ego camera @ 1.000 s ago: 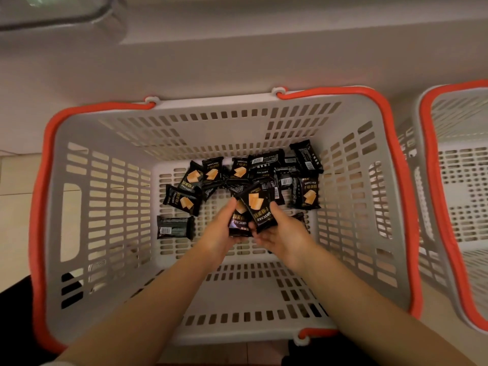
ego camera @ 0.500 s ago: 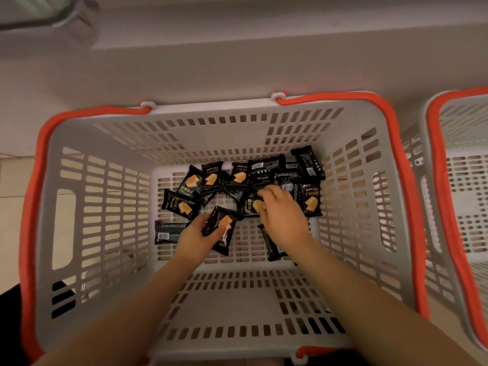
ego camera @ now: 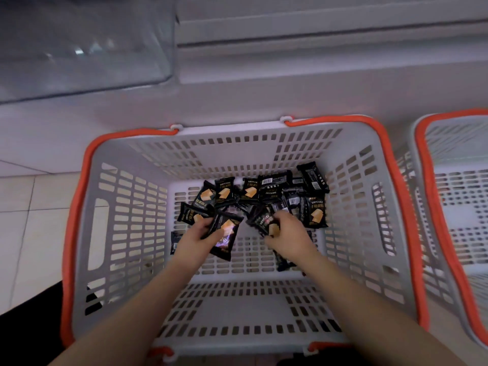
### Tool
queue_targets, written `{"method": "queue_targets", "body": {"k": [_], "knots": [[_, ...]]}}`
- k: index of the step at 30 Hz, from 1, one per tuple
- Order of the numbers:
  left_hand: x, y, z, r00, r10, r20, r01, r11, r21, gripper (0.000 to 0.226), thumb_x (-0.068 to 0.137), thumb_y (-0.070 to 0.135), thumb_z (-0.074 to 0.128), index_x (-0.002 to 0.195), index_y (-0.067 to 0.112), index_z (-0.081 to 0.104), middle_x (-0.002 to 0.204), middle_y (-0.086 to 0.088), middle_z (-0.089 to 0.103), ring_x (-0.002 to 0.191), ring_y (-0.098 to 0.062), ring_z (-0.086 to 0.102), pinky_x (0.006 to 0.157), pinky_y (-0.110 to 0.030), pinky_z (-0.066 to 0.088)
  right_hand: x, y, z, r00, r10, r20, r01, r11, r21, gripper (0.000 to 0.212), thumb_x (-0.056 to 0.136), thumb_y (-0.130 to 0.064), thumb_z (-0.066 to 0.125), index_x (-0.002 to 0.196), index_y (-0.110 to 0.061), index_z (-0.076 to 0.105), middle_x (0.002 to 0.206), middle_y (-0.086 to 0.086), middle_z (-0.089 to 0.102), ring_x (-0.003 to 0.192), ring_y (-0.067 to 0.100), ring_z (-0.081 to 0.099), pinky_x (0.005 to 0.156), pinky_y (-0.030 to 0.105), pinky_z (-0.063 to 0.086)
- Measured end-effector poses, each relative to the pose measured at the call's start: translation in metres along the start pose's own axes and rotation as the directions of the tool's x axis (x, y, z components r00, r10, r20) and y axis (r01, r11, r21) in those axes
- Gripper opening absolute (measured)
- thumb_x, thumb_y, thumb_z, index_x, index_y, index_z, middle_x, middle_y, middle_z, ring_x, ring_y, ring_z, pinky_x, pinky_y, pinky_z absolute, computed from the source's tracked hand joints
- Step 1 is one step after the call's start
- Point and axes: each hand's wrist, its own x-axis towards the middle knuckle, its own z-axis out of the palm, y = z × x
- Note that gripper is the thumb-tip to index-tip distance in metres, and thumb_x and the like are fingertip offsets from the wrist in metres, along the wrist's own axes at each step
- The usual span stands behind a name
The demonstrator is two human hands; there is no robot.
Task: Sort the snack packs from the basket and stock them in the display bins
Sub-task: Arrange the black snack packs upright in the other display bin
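Note:
A grey slotted basket [ego camera: 124, 233] with an orange rim stands on the floor below me. Several black snack packs [ego camera: 266, 190] printed with a yellow cake lie heaped at its far end. Both my hands are down inside it. My left hand [ego camera: 196, 237] grips one black pack [ego camera: 227, 237] by its left edge, lifted slightly off the basket floor. My right hand [ego camera: 289, 235] pinches another black pack [ego camera: 264, 223] at the near edge of the heap. More packs lie partly hidden under my wrists.
A second grey basket [ego camera: 456, 196] with an orange rim stands close on the right. A clear plastic display bin [ego camera: 84, 48] sits on the white shelf unit [ego camera: 317, 62] beyond the basket, upper left. Pale floor tiles [ego camera: 34, 220] show at the left.
My right hand has drawn back from the heap with a pack pinched in it. My left hand still holds its pack. The view has tilted up, bringing the clear bin into sight.

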Motion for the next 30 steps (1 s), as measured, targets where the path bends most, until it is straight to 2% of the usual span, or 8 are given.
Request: {"method": "queue_targets", "body": {"k": [3,6,9,16,19,23,26,30], "knots": [[-0.02,0.029,-0.007,0.995,0.075,0.073,-0.067,0.993,-0.102,0.019,0.086,0.021,0.064,0.098,0.036,0.066,0.088,0.007,0.073,0.062,-0.012,0.063,0.054,-0.026,0.045,-0.032,-0.018,-0.037,0.997,-0.069,-0.038,0.077,0.96,0.269,0.049,0.081,-0.02,0.07,0.121,-0.019,0.043,0.11,-0.007,0.054,0.098,0.005,0.05,0.069,0.015,0.036],[-0.044,0.058,-0.014,0.977,0.177,0.119,-0.165,0.981,-0.105,0.024,0.08,0.031,0.07,0.104,0.033,0.069,0.092,0.004,0.072,0.066,-0.025,0.058,0.059,-0.037,0.045,-0.068,-0.043,-0.074,0.96,-0.272,-0.066,0.277,0.957,0.086,0.043,0.078,-0.029,0.072,0.109,-0.035,0.042,0.112,-0.015,0.052,0.107,0.004,0.049,0.088,0.024,0.04],[-0.068,0.084,-0.023,0.945,0.292,0.149,-0.283,0.956,-0.081,0.016,0.084,0.018,0.066,0.099,0.024,0.067,0.094,0.005,0.071,0.077,-0.006,0.065,0.069,-0.017,0.048,-0.101,-0.072,-0.104,0.907,-0.417,-0.068,0.415,0.909,-0.04,0.039,0.082,-0.026,0.068,0.113,-0.033,0.046,0.115,-0.012,0.054,0.11,0.007,0.045,0.088,0.024,0.037],[-0.138,0.155,-0.057,0.838,0.444,0.318,-0.485,0.872,0.06,0.015,0.085,-0.001,0.06,0.089,0.014,0.062,0.083,-0.007,0.066,0.073,-0.009,0.06,0.068,-0.018,0.046,-0.159,-0.131,-0.15,0.84,-0.54,-0.042,0.53,0.835,-0.148,0.032,0.081,-0.019,0.069,0.101,-0.033,0.049,0.107,-0.011,0.056,0.104,0.007,0.047,0.089,0.024,0.037],[-0.158,0.177,-0.073,0.827,0.465,0.315,-0.499,0.866,0.031,0.007,0.088,0.008,0.059,0.085,0.013,0.063,0.075,-0.005,0.062,0.062,-0.007,0.059,0.055,-0.016,0.045,-0.175,-0.153,-0.163,0.799,-0.593,-0.1,0.572,0.801,-0.179,0.035,0.074,-0.021,0.074,0.095,-0.034,0.049,0.096,-0.023,0.047,0.1,0.006,0.044,0.094,0.023,0.033],[-0.177,0.193,-0.091,0.851,0.428,0.304,-0.445,0.896,-0.016,0.007,0.088,0.018,0.058,0.083,0.017,0.063,0.064,0.002,0.06,0.055,-0.006,0.057,0.049,-0.017,0.044,-0.191,-0.173,-0.172,0.811,-0.585,-0.03,0.58,0.809,-0.094,0.033,0.075,-0.024,0.074,0.087,-0.038,0.047,0.119,-0.015,0.052,0.109,0.002,0.047,0.092,0.026,0.038],[-0.188,0.202,-0.099,0.842,0.433,0.322,-0.462,0.887,0.017,0.009,0.084,0.028,0.064,0.083,0.019,0.064,0.063,0.006,0.064,0.056,-0.003,0.059,0.053,-0.018,0.047,-0.201,-0.185,-0.17,0.825,-0.562,0.067,0.561,0.827,0.024,0.033,0.077,-0.017,0.069,0.087,-0.035,0.044,0.086,-0.017,0.055,0.074,-0.004,0.05,0.072,0.02,0.042],[-0.2,0.211,-0.115,0.847,0.405,0.345,-0.426,0.904,-0.015,0.046,0.073,0.06,0.056,0.089,0.018,0.066,0.08,-0.002,0.07,0.073,-0.01,0.065,0.07,-0.025,0.05,-0.206,-0.204,-0.167,0.838,-0.537,0.091,0.521,0.839,0.154,0.045,0.077,-0.014,0.068,0.106,-0.039,0.043,0.093,-0.012,0.057,0.072,-0.002,0.052,0.078,0.021,0.045]]}}
